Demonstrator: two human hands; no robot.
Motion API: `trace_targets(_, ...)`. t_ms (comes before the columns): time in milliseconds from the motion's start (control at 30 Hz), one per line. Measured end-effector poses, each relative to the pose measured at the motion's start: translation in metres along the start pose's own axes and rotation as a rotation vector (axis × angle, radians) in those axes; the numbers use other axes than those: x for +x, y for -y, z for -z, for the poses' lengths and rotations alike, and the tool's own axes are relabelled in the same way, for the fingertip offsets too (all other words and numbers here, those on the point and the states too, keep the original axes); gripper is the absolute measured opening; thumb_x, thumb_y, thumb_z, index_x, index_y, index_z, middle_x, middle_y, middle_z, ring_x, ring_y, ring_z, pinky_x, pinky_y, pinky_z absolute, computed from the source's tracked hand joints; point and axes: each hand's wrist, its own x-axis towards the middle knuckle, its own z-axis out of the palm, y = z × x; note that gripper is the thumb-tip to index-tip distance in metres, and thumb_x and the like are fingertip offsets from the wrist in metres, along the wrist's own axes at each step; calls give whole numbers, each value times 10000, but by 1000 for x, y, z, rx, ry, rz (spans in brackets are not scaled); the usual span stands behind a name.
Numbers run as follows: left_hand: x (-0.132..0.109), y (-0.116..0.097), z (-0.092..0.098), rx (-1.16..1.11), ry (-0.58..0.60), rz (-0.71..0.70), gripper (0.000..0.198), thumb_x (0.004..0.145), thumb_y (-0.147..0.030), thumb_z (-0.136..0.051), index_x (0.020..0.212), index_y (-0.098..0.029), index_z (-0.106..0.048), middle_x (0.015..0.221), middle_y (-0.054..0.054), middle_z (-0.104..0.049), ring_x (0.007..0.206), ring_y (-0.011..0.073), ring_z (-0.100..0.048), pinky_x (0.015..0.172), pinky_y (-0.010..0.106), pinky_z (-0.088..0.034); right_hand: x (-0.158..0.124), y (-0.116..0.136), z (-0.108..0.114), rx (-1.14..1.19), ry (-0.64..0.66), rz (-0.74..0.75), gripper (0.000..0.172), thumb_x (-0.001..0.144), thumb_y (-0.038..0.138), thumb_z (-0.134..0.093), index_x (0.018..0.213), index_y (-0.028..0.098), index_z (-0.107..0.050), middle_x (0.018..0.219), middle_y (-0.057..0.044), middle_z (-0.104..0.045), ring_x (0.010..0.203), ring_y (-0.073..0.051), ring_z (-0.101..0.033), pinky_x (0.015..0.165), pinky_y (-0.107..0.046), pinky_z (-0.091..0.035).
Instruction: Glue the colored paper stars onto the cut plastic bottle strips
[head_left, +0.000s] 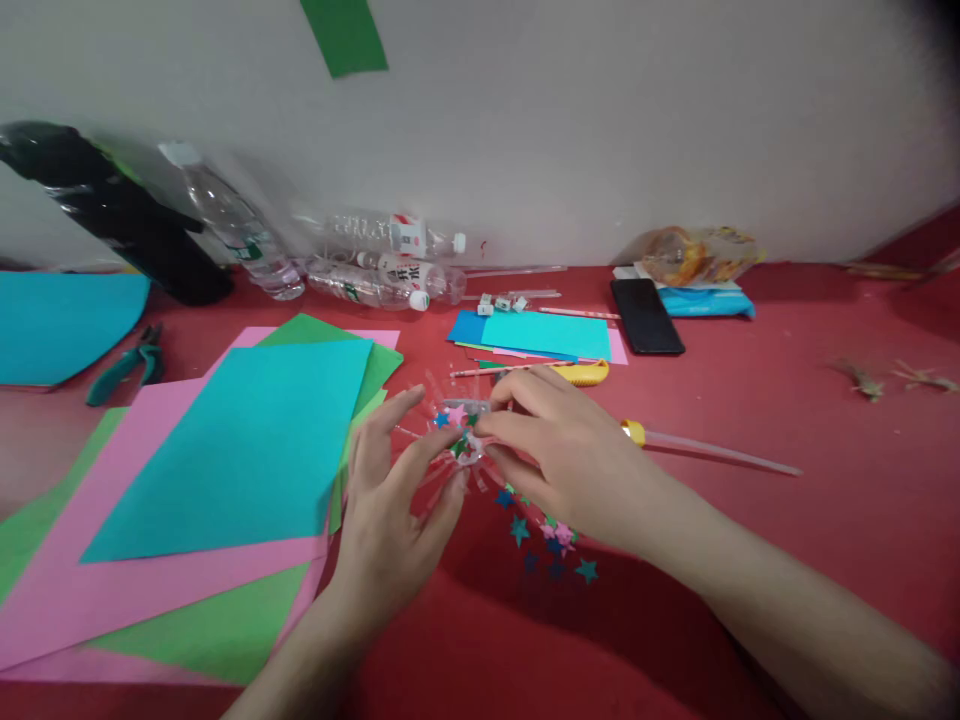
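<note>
A clear plastic bottle piece (470, 455), cut into thin strips that fan outward, lies between my hands with blue, pink and green paper stars on it. My left hand (394, 500) has its thumb and index finger closed on the near-left side of the piece, the other fingers lifted. From the right, my right hand (574, 450) pinches at its centre; whether a small star is between the fingertips cannot be made out. Loose paper stars (555, 540) in teal, blue and pink lie on the red table below my right hand.
Coloured paper sheets (247, 450) are spread at left, near pliers (135, 365). Plastic bottles (375, 280) lie along the wall. Behind my hands are paper strips (547, 335) and a yellow cutter (589, 373). A phone (649, 316) and a clear stick (720, 452) are at right.
</note>
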Motion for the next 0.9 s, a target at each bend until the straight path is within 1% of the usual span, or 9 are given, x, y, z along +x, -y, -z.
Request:
trace_targets(100,0,0,1,15,-15,2,208,854,-167,-631,1048,-236,-608,1406,102,-458,1302,293,-442,1053,511,-404,0,0,-1,-11,-33,-30,175,922,204,-536,820,133,-660,921,-75,-571,886,-202,-497,777,-335,-423)
trace_targets(200,0,-1,1,8,-11,4,233,850,-169,-639,1071,-234,-607,1397,108,-463,1304,298,-442,1053,519,-404,1,2,-5,-22,-74,-45,151,902,212,-570,812,121,-651,927,-84,-574,885,-209,-503,776,-341,-423)
trace_targets(300,0,-1,0,1,-14,-9,262,848,-161,-639,1099,-227,-602,1409,118,-452,1307,297,-446,1053,513,-408,1,3,-13,-37,-117,-74,152,892,202,-576,801,110,-656,917,-90,-577,884,-215,-508,778,-346,-420)
trace_targets(433,0,0,0,7,-19,-14,266,839,-158,-649,1093,-226,-607,1405,117,-458,1303,302,-452,1054,512,-410,0,2,-21,-27,-147,-108,146,874,175,-556,766,129,-642,904,-78,-567,888,-208,-504,769,-331,-406)
trace_targets(500,0,0,0,12,-18,-12,268,835,-158,-652,1090,-228,-608,1401,115,-462,1304,307,-450,1056,520,-405,-1,1,-20,-25,-131,-136,144,861,179,-555,739,143,-623,880,-68,-559,880,-205,-502,758,-326,-397)
trace_targets(733,1,1,-3,55,-52,-17,317,835,-153,-651,1130,-241,-574,1391,120,-472,1280,314,-474,1026,515,-436,-1,3,-9,-65,2,-182,163,840,198,-568,680,168,-574,795,-43,-551,798,-190,-483,697,-322,-361)
trace_targets(833,4,3,-2,77,-78,-19,313,845,-142,-637,1136,-235,-568,1352,128,-504,1270,316,-485,1021,521,-439,-3,6,-8,23,46,-215,127,828,191,-587,702,175,-597,790,-27,-568,795,-180,-506,700,-313,-374)
trace_targets(900,5,3,1,64,-108,-16,308,848,-134,-633,1136,-227,-574,1332,131,-521,1253,306,-499,1012,508,-448,-3,7,-8,89,65,-243,63,809,179,-601,748,179,-616,817,-18,-595,810,-173,-532,710,-305,-386)
